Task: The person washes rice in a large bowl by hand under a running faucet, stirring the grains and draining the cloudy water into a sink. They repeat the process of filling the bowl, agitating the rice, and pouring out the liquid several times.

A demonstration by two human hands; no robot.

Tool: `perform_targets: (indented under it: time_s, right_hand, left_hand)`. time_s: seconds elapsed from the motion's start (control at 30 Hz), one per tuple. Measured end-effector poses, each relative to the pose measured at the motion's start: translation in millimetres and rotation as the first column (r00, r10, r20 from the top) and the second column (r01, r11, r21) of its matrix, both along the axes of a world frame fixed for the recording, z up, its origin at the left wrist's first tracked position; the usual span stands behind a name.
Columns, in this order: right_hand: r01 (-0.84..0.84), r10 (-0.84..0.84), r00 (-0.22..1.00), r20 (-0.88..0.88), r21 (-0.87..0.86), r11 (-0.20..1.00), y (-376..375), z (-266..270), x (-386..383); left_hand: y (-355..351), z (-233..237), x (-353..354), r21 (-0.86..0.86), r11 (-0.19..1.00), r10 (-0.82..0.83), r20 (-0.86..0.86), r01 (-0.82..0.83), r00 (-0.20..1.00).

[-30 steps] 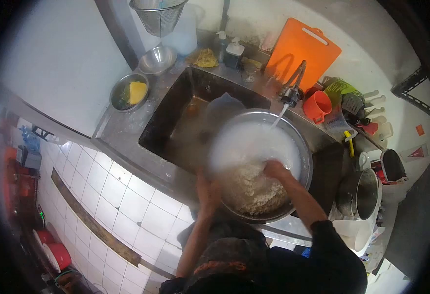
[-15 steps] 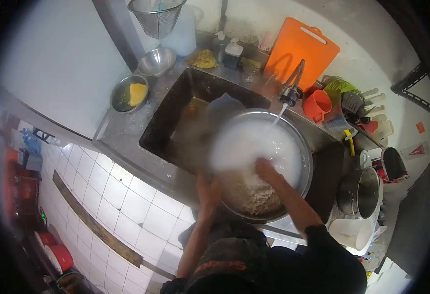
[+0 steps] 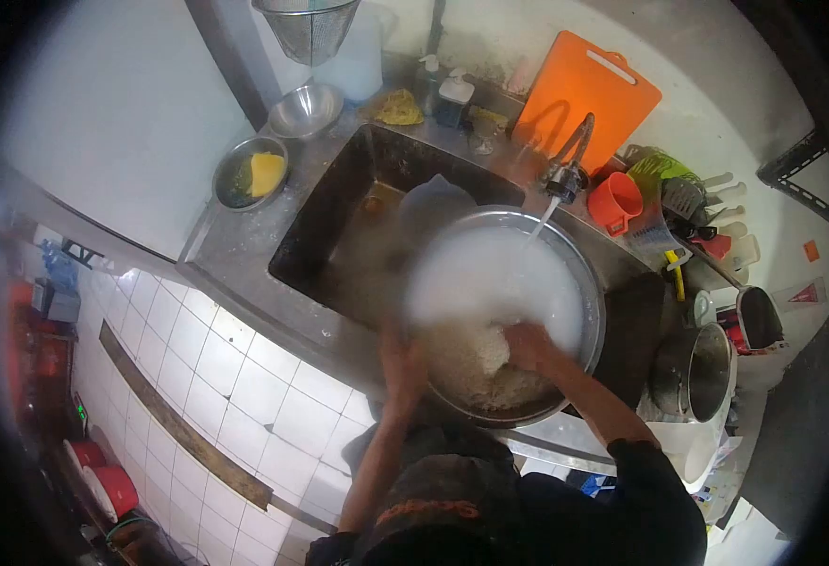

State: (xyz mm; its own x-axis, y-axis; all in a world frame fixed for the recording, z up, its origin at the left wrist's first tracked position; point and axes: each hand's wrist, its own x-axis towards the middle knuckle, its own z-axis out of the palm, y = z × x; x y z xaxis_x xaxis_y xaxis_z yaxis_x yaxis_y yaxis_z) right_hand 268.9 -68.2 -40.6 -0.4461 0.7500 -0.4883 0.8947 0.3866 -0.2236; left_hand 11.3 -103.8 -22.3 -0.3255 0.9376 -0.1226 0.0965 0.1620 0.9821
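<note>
A large metal basin (image 3: 599, 325) rests over the right part of the sink, with cloudy white water (image 3: 518, 274) in its far half. Pale grains that look like rice (image 3: 480, 387) are heaped against its near side. My left hand (image 3: 403, 368) grips the basin's left rim, its fingertips blurred. Down in the rice at the right is my right hand (image 3: 530, 347), its fingers mostly hidden by grains and blur. Water runs from the faucet (image 3: 565, 177) into the basin's far edge.
Left of the basin lies the dark sink bowl (image 3: 315, 245) with a greyish item (image 3: 433, 196) inside. An orange cutting board (image 3: 584, 99) leans on the wall, near a red mug (image 3: 614, 203). A metal pot (image 3: 693, 373) stands right; metal bowls (image 3: 306, 111) sit at the far left.
My right hand has shifted slightly right and toward the near side, pushing through the rice. My left hand stays at the rim, and water keeps running.
</note>
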Motion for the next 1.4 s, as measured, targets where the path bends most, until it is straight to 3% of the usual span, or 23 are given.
perform_targets:
  time_s: [0.07,0.17,0.27,0.37,0.43,0.47,0.57,0.63,0.73,0.8,0.83,0.93,0.97,1.0,1.03,1.07,1.1,1.2,1.23,1.27,1.3,1.33,1.4]
  right_hand:
    - [-0.006,0.003,0.998,0.06,0.044,0.999,26,-13,0]
    - [0.265,-0.275,0.96,-0.054,-0.153,0.952,56,-35,-1]
    - [0.36,-0.36,0.933,-0.026,0.151,0.921,56,-31,-32]
    - [0.241,-0.246,0.969,-0.023,0.304,0.922,40,-49,-35]
    - [-0.133,0.18,0.974,-0.136,0.296,0.946,30,-41,-15]
    - [-0.13,0.176,0.975,-0.134,0.296,0.946,36,-28,-12]
    - [0.211,-0.198,0.978,0.073,-0.327,0.921,58,8,-10]
    - [0.303,-0.302,0.953,0.035,-0.201,0.931,52,-38,-6]
    - [0.145,-0.124,0.986,-0.111,0.206,0.968,40,-83,-11]
    - [-0.149,0.191,0.971,-0.142,0.263,0.953,37,-68,-2]
    - [-0.164,0.188,0.971,-0.145,0.167,0.972,41,-43,-2]
    - [0.204,-0.205,0.978,0.037,-0.377,0.904,62,3,-6]
    - [0.309,-0.333,0.943,-0.002,-0.369,0.877,61,-23,0]
    - [0.405,-0.49,0.797,-0.353,-0.289,0.867,50,-84,20]
    - [0.403,-0.421,0.563,-0.712,-0.208,0.891,41,-136,33]
    - [0.248,-0.087,0.808,-0.583,0.202,0.947,42,-129,24]
    - [0.055,0.164,0.937,-0.308,0.594,0.803,42,-121,14]
    - [-0.246,0.247,0.969,-0.022,0.04,0.968,51,4,-4]
    - [0.059,-0.043,0.997,0.065,-0.264,0.963,62,34,-13]
    - [0.366,-0.287,0.93,0.231,-0.502,0.783,68,48,-18]
    - [0.372,-0.289,0.927,0.237,-0.501,0.782,60,32,-16]
    - [0.644,-0.73,0.684,0.021,-0.487,0.59,46,-2,-13]
    - [0.553,-0.587,0.748,-0.31,-0.198,0.809,40,-59,4]
  left_hand:
    - [2,8,-1,-0.039,0.997,-0.061,0.018,0.061,0.998]
    - [2,21,4,-0.116,0.993,0.008,0.063,-0.001,0.998]
    - [2,8,2,-0.024,0.999,-0.045,-0.036,0.044,0.998]
    - [4,31,3,-0.097,0.995,-0.029,0.091,0.038,0.995]
    - [7,24,3,0.021,0.999,-0.047,0.046,0.046,0.998]
    - [6,23,3,0.021,0.999,-0.051,0.048,0.05,0.998]
    - [1,36,3,-0.051,0.997,-0.059,0.059,0.062,0.997]
    - [4,43,5,-0.044,0.997,-0.067,0.027,0.068,0.997]
    - [3,7,2,0.034,0.999,-0.038,-0.054,0.04,0.998]
    - [3,7,1,0.033,0.999,-0.042,-0.043,0.043,0.998]
    - [3,12,2,0.032,0.999,-0.042,-0.027,0.043,0.999]
    - [4,35,5,-0.025,0.998,-0.051,0.038,0.052,0.998]
    - [2,38,5,-0.025,0.998,-0.05,0.04,0.051,0.998]
    - [2,41,5,-0.03,0.998,-0.053,0.096,0.056,0.994]
    - [2,43,6,-0.035,0.998,-0.055,0.151,0.061,0.987]
    - [3,33,6,-0.032,0.998,-0.055,0.146,0.06,0.988]
    - [5,15,5,0.035,0.999,-0.037,0.076,0.034,0.996]
    - [2,20,4,0.069,0.997,-0.021,-0.019,0.023,1.0]
    - [2,29,5,0.039,0.999,-0.022,-0.042,0.024,0.999]
    - [3,35,4,0.041,0.999,-0.022,-0.037,0.024,0.999]
    - [3,40,3,-0.024,0.999,-0.041,0.034,0.042,0.999]
    - [3,42,5,-0.085,0.994,-0.057,0.108,0.066,0.993]
    - [2,41,8,-0.053,0.997,-0.055,0.103,0.061,0.993]
